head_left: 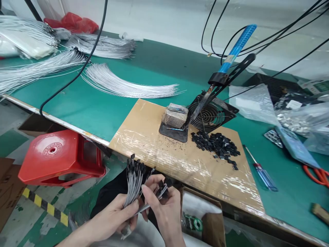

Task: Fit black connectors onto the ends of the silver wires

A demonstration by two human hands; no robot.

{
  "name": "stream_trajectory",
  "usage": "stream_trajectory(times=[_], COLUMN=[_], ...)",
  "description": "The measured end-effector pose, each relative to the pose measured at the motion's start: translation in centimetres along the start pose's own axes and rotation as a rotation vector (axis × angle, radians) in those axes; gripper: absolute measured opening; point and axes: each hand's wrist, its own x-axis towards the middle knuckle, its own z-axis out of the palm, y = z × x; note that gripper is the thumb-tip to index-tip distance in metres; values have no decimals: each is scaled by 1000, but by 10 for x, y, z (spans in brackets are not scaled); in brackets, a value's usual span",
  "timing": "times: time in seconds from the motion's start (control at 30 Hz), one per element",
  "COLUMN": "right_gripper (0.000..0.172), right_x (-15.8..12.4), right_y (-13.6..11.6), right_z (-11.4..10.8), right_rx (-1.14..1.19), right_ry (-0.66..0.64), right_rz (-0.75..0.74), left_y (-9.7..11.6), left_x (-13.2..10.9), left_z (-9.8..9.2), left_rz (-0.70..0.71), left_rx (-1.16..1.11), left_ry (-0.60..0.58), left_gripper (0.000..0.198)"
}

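My left hand (120,214) is closed round a bundle of grey wires (133,185) whose upper ends carry small black connectors. Close beside it, my right hand (164,209) has its fingers curled round a few more wires with black connectors (164,187) at their tips. Both hands are below the front edge of the bench, over my lap. A heap of loose black connector pieces (218,145) lies on the brown cardboard sheet (159,161). Behind the sheet, a fanned bundle of white wires (128,84) rests on the green mat.
A blue-handled soldering iron (238,48) leans in its stand by a round fan (208,116) and a block (175,116). A screwdriver (262,173) and red-handled scissors (317,175) lie rightward. A red stool (59,154) stands left; an open box (213,226) sits under the bench.
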Motion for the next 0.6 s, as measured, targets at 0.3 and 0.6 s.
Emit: stream_trajectory(times=[0.3, 0.6], right_gripper=[22, 32], right_x=[0, -1], right_y=[0, 1], right_z=[-8, -6], right_rx=[-5, -124], right_ry=[-70, 30], right_rz=[-87, 51], left_y=[2, -3], left_x=[-1, -2], left_z=[0, 1], left_rz=[10, -12], left_rx=[-25, -65], left_ry=[0, 24], left_gripper=[67, 67])
